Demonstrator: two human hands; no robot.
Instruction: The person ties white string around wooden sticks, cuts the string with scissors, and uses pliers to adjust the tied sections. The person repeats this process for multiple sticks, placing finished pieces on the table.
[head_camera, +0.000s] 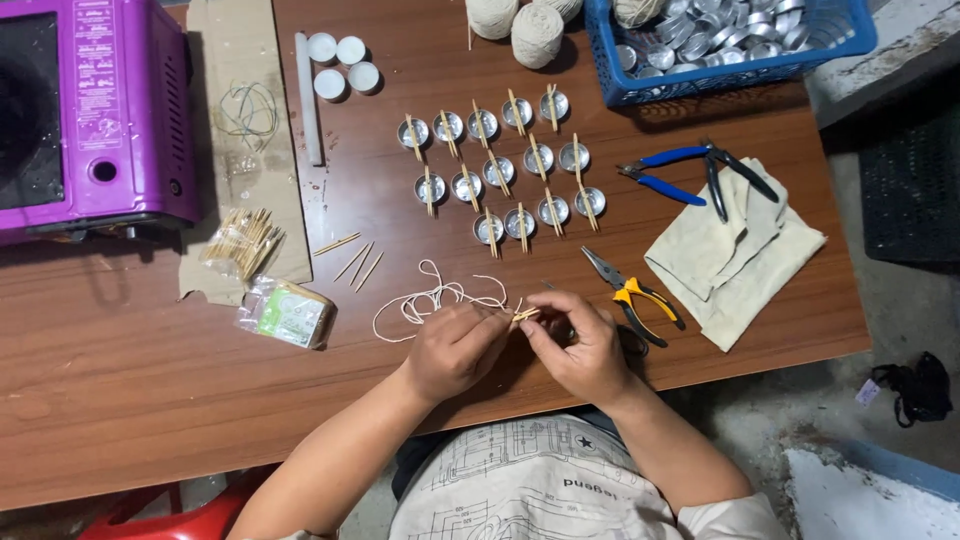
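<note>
Both hands at counter's near edge: left hand (455, 350) and right hand (580, 350), grips pinched together on small stick (524, 315) and white string (430, 300). Judgement: keep string taut, centred.

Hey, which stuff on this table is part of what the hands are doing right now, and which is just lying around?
In use:
left hand
right hand
white string
small stick
metal cups with sticks

Lying about:
yellow pliers
blue pliers
cloth
purple stove
blue basket
</note>
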